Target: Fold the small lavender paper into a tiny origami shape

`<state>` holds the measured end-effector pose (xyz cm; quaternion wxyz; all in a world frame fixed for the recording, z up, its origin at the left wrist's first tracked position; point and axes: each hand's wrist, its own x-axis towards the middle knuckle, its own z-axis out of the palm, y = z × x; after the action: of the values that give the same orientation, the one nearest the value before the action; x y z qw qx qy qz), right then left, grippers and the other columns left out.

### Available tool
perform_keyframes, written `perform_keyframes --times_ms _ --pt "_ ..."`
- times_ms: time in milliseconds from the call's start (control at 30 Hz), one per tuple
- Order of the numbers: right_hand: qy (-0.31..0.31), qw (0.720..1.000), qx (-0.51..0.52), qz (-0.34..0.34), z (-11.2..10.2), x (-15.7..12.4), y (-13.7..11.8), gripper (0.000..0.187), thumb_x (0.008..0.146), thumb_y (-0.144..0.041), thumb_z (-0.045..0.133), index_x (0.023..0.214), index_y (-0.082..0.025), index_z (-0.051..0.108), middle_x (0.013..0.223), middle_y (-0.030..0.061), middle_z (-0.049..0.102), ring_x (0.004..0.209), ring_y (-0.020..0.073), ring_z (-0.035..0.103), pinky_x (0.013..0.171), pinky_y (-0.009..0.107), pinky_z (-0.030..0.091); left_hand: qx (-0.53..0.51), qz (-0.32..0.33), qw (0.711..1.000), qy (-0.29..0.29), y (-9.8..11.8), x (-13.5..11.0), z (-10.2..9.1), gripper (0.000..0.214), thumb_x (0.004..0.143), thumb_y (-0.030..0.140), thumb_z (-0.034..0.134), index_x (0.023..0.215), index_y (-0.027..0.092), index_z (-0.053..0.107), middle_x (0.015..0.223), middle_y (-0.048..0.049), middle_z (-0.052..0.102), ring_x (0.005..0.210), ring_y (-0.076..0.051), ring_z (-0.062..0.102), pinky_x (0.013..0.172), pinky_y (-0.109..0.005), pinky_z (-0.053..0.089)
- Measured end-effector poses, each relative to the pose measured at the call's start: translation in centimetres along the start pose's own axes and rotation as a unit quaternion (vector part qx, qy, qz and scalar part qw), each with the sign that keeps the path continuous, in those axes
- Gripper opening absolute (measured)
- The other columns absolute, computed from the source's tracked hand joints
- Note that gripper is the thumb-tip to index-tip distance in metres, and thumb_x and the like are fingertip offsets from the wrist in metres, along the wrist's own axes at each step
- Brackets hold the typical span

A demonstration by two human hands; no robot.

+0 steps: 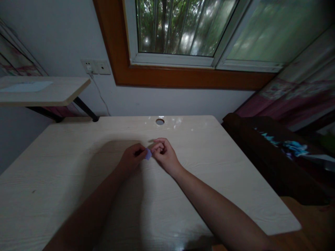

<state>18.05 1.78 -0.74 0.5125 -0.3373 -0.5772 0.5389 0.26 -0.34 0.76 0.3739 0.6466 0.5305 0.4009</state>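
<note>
the pale wood-grain tabletop (222, 157) offers open room left of the bare left hand (132, 157) and right of the bare right hand (168, 156); a small flat purple piece (148, 154) sits between them. slanted black legs (86, 109) under the pale board shelf (64, 88) obstruct the back left corner.

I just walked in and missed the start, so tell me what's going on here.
A person is handling a small purple piece above a pale desk with both bare hands. The left hand pinches it; the right hand's fingertips are at its other edge, though whether they grip it is too small to tell. Beyond the hands is a round hole in the desk.
</note>
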Motion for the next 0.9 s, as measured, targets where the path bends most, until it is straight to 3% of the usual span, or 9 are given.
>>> perform_keyframes --times_ms 900 --pt "-0.001 1.0 -0.013 0.0 -0.1 -0.02 0.17 0.036 0.077 -0.021 0.068 0.11 -0.024 0.052 0.078 -0.0019 0.065 0.057 0.0109 0.049 0.055 0.025 0.038 -0.021 -0.001 1.0 -0.006 -0.09 -0.03 0.11 0.022 0.082 0.036 0.06 0.071 0.017 0.059 0.067 0.0022 0.054 0.064 -0.013 0.049 0.062 -0.024 0.038"
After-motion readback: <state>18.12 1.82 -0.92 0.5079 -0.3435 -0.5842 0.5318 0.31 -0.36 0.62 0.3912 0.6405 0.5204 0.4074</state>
